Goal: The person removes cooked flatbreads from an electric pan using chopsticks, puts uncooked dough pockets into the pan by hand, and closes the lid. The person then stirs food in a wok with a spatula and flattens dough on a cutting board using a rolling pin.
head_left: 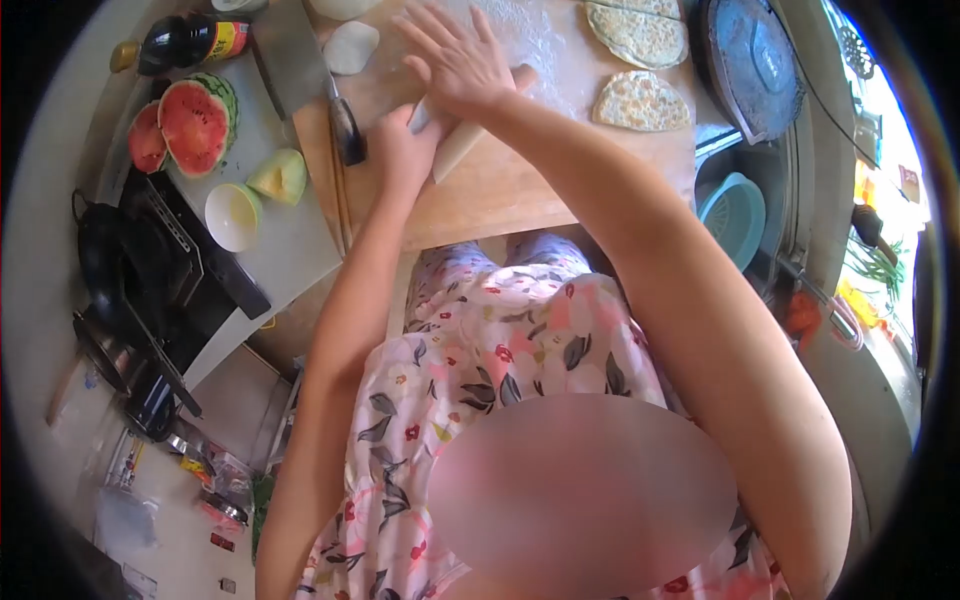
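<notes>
My left hand is closed beside the rolling pin, with a pale greyish strip showing at its fingers. What that strip is, I cannot make out. My right hand lies just beyond with its fingers spread, palm down. A light wooden rolling pin runs slantwise beneath the right wrist, partly covered. All this is on a floured wooden board. A round of white dough sits left of the right hand. Flat speckled dough pieces lie on the board's right side.
Left of the board are a cleaver, a dark bottle, cut watermelon, a bowl and a stove. A round dark pan stands at right, above a sink holding a blue basket.
</notes>
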`<state>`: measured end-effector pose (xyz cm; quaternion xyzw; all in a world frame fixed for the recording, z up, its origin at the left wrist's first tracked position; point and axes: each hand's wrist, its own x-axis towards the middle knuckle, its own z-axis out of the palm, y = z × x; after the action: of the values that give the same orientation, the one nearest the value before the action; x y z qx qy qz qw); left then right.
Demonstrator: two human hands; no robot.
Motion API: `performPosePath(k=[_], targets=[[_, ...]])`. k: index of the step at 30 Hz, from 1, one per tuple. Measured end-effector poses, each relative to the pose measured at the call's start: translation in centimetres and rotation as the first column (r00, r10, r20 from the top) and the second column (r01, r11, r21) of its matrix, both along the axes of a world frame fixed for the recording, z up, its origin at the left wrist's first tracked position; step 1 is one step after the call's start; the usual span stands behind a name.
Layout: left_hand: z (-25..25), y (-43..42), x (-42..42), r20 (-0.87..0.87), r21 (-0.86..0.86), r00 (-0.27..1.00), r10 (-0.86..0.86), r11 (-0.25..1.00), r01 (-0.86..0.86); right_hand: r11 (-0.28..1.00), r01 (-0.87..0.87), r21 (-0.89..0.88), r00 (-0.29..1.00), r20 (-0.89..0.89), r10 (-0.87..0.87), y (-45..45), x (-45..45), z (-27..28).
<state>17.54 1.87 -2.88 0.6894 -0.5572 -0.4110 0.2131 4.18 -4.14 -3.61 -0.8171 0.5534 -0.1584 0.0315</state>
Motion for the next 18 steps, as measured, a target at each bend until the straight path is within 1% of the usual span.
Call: performPosePath(k=[2,3,5,6,7,8,10,11,12,14,15,16,17,18], targets=[[-0.2,-1.3,0.3,0.121,-0.007,0.99,-0.072,0.997,0.073,0.999,-0.011,-0.054,0.999,-0.036,0.009,1.2,-0.8,0.1],[0.6,-1.2,0.0,-0.015,-0.038,1.0,-0.023,0.999,0.023,1.0,0.009,-0.022,1.0,0.006,-0.008,3.7,-2.3,0.5],[-1.6,-0.6,0.5,-0.113,-0.115,0.989,0.097,0.987,-0.11,0.995,0.022,0.097,0.994,-0.111,-0.011,9.4,-6.6,0.9],[-2.4,-0.5,0.7,-0.162,-0.149,0.975,0.155,0.972,-0.179,0.988,0.001,0.152,0.995,-0.095,0.014,11.6,-8.5,0.2],[-1.4,-0.5,0.5,-0.202,-0.014,0.942,0.269,0.961,-0.277,0.983,-0.003,0.183,0.998,-0.06,0.014,13.3,-10.0,-0.1],[-2.0,-0.3,0.4,-0.328,0.023,0.889,0.32,0.943,-0.331,0.977,-0.045,0.209,0.997,-0.057,0.058,14.2,-10.9,0.2],[-2.8,-0.4,-0.2,-0.553,0.107,0.726,0.409,0.899,-0.425,0.959,-0.138,0.249,0.987,-0.044,0.153,14.7,-12.2,1.0],[-3.1,0.0,-0.3,-0.492,0.117,0.812,0.313,0.948,-0.295,0.955,-0.212,0.205,0.976,-0.001,0.217,14.7,-12.9,1.4],[-2.3,0.4,-0.8,-0.402,0.023,0.888,0.225,0.972,-0.236,0.946,-0.256,0.2,0.964,-0.016,0.264,14.8,-13.7,0.9],[-0.2,1.2,-2.0,-0.193,-0.149,0.979,0.058,0.985,-0.087,0.919,-0.347,0.189,0.93,-0.055,0.363,14.5,-15.5,-0.4],[1.9,1.6,-2.8,0.172,-0.312,0.981,0.083,0.95,-0.026,0.928,-0.324,0.185,0.937,-0.074,0.342,14.8,-16.1,-0.5],[1.5,1.7,-3.2,0.284,-0.39,0.958,-0.047,0.907,0.16,0.936,-0.301,0.185,0.942,-0.093,0.321,15.5,-16.5,-0.5],[0.7,2.1,-3.4,0.403,-0.444,0.902,-0.154,0.829,0.34,0.942,-0.282,0.182,0.946,-0.113,0.305,16.0,-16.8,-0.5],[0.1,2.3,-3.5,0.522,-0.465,0.818,-0.241,0.724,0.51,0.95,-0.254,0.18,0.957,-0.096,0.274,16.7,-17.1,-0.4]])
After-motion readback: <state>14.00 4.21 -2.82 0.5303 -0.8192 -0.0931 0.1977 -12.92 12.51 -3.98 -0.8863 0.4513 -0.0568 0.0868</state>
